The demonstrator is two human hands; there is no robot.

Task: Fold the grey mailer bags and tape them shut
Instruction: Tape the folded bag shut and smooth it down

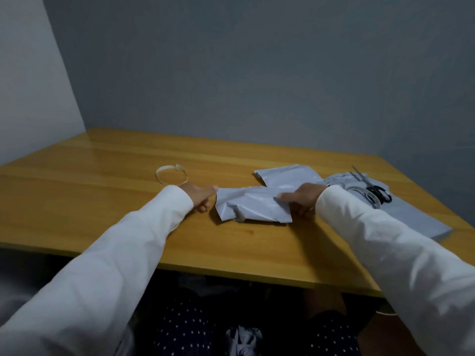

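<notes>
White sleeves (108, 253) nearest. Left hand (199, 197), fingers loosely curled, gripping nothing, touching folded grey mailer bag (253, 205) mid-table; right hand (300, 200) pinching its right edge. Folding step apparently done; next, fetching tape roll (365, 195) beside scissors (372, 188), far right.

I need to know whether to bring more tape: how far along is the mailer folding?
One folded mailer already lies behind the work. In hand: a crumpled grey mailer, the right hand pinching its right edge, the left hand at its left edge; no tape shows on it. Left: flat mailers under the scissors and tape roll. A near-empty tape ring sits left.
</notes>
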